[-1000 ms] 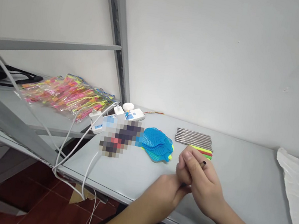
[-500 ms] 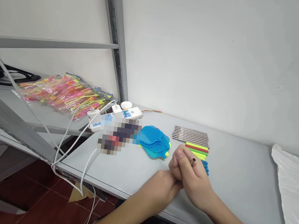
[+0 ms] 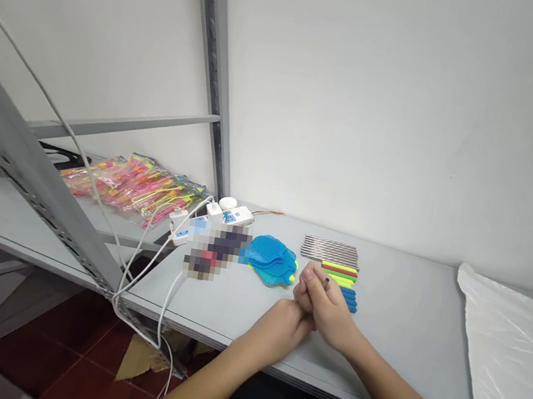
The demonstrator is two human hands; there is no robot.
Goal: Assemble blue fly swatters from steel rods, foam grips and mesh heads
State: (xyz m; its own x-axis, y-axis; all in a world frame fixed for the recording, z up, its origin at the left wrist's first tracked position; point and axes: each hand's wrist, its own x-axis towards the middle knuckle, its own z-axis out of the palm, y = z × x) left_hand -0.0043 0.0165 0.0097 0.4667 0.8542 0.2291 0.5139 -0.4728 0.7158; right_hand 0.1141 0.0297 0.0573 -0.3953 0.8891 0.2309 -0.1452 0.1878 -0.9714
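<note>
My right hand (image 3: 325,303) is closed over my left hand (image 3: 285,320) near the front of the grey table (image 3: 411,310). A thin dark-tipped rod (image 3: 325,282) pokes out between my right fingers. My left fingers are hidden under the right hand. Just beyond my hands lie coloured handles (image 3: 341,275) in green, red, yellow and blue. Behind them rests a row of metal rods (image 3: 330,251). Blue mesh swatter heads (image 3: 271,259) are stacked to the left of my hands.
A white power strip (image 3: 223,214) with plugs and white cables (image 3: 156,256) sits at the table's left corner, beside a blurred-out patch. A bag of bright toys (image 3: 132,182) lies on the left shelf. White plastic sheet (image 3: 509,359) covers the table's right end.
My clasped hands stay together and shift slightly left in view. The camera has pulled back and tilted, and blue handles now show beside my right hand.
</note>
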